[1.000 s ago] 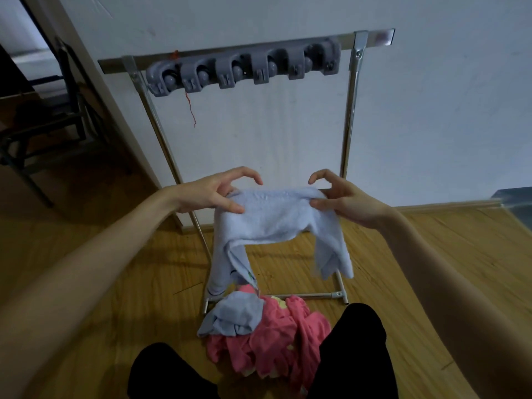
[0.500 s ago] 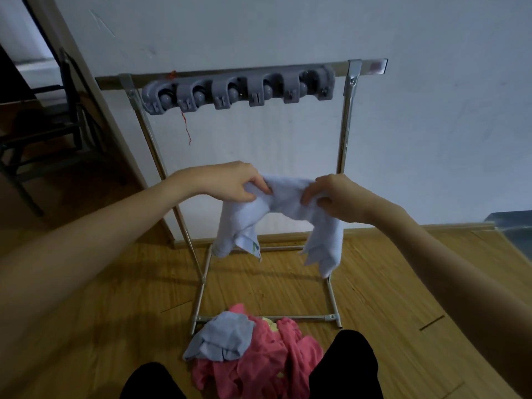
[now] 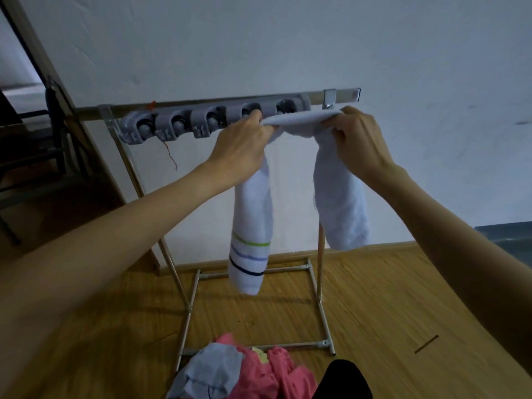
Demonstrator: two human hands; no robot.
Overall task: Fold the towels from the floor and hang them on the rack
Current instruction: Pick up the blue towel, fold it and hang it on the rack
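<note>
A pale blue towel [image 3: 341, 203] with green, blue and dark stripes at one end hangs between my two hands, level with the top bar of the metal rack [image 3: 342, 94]. My left hand [image 3: 241, 145] grips its left part and my right hand [image 3: 357, 145] grips its right part. The stretch between them lies flat against the right end of the grey clip holder [image 3: 172, 126]. Both ends hang down freely in front of the rack. On the floor at the bottom lie a blue-grey towel [image 3: 207, 370] and a pink towel [image 3: 259, 378] in a heap.
The rack stands against a white wall [image 3: 288, 38], its base frame [image 3: 322, 309] on the wooden floor [image 3: 403, 312]. A dark chair [image 3: 31, 156] stands at the far left past a door frame. My dark-clad knee [image 3: 342, 381] shows at the bottom edge.
Both hands have lifted the pale blue towel from waist height up to the rack's top bar. The towel now hangs longer at both ends.
</note>
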